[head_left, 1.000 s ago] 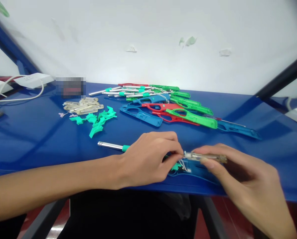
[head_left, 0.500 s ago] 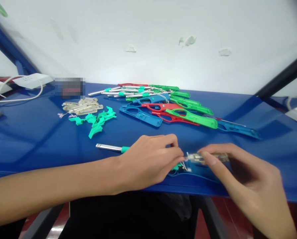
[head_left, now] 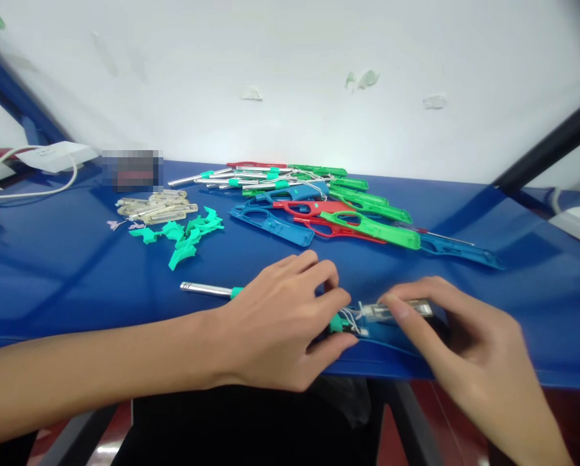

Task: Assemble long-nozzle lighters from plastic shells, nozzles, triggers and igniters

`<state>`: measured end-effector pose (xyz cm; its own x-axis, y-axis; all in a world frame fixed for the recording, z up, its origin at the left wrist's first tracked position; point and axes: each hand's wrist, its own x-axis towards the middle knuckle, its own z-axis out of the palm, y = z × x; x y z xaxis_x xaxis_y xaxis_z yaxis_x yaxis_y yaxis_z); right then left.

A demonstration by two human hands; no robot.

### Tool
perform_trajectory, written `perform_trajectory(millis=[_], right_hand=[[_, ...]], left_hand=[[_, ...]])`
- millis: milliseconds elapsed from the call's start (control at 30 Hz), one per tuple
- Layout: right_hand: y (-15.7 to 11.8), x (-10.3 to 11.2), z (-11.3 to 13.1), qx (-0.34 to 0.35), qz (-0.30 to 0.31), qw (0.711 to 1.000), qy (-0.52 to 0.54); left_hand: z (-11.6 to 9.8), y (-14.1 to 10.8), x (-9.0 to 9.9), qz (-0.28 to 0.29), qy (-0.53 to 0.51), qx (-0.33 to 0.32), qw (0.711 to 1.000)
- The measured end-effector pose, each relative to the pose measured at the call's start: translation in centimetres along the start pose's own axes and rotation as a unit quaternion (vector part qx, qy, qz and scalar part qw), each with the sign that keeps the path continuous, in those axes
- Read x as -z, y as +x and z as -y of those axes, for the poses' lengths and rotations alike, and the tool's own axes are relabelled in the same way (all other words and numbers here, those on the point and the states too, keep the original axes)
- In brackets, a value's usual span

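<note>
My left hand (head_left: 285, 317) lies over a partly assembled stick lighter, thumb and index finger apart around its green trigger piece (head_left: 337, 323) and thin white wires (head_left: 351, 317). The thumb is at the near side of the blue lighter shell (head_left: 387, 335). The lighter's metal tube (head_left: 205, 289) points left from beneath that hand. My right hand (head_left: 469, 343) grips a clear fuel tank (head_left: 380, 312) between thumb and fingers, over the shell's right part. The tank's left end is beside the wires. My left palm hides the shell's middle.
Behind my hands lie blue, red and green shells (head_left: 375, 230) and metal tubes with wires (head_left: 232, 178). To the left are green trigger pieces (head_left: 186, 236) and a pile of clear tanks (head_left: 156, 207). A white power strip (head_left: 59, 156) with cable stands far left; the white wall (head_left: 290, 123) rises behind.
My left thumb has moved down and away from the index finger, opening the pinch near the tank's tip and exposing wires and trigger. My right hand still grips the tank. The view has shifted slightly.
</note>
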<state>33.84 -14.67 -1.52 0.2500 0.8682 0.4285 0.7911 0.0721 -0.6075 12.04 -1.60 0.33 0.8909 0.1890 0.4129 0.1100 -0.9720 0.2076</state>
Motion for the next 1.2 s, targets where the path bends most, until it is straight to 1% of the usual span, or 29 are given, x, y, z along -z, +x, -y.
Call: perform_trajectory(millis=[200,667,900,1200], right_hand=[[0.08,-0.11,0.0,-0.004,0.013,1.0,-0.005],[0.04,-0.37,-0.04,0.025,0.046,0.999,-0.014],[0.04,-0.34,0.15,0.027,0.043,0.999,-0.011],[0.24,-0.06,-0.11,0.021,0.084,0.996,0.006]], left_hand=[[0.13,-0.18,-0.26,0.009,-0.039,0.012,0.999],[0.09,-0.12,-0.43,0.008,-0.034,0.012,0.999],[0.01,-0.12,-0.41,0.008,-0.028,0.01,1.0],[0.24,-0.1,-0.52,-0.001,-0.034,0.0,0.999]])
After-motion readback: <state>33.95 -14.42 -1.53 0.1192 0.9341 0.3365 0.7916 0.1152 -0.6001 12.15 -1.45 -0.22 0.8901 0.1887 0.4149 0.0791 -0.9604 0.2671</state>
